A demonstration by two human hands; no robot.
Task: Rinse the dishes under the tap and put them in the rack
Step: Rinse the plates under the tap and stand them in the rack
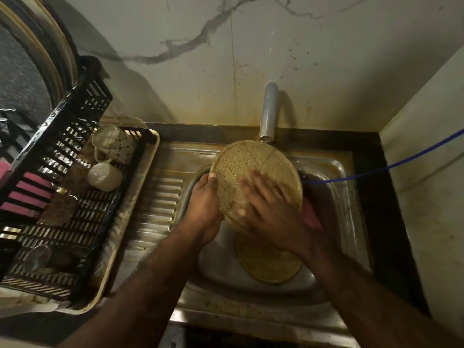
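Observation:
A round speckled yellow plate [238, 167] is held tilted over the sink [334, 177], just under the tap [268, 111]. My left hand [204, 204] grips its left rim, thumb on the face. My right hand [271, 204] lies flat on the plate's face with straight fingers, blurred by motion. A second plate of the same pattern [268, 264] lies in the sink bowl below, partly under my right wrist. The black slatted rack [50, 156] stands to the left and holds two cups [113, 144] [104, 177], a glass [37, 257] and brown coasters.
The rack sits on a cream tray [140, 197] beside the ribbed drainboard [155, 209]. A blue hose [376, 169] runs from the right into the sink. Something pink [312, 217] lies in the sink behind my right hand. A wall closes the right side.

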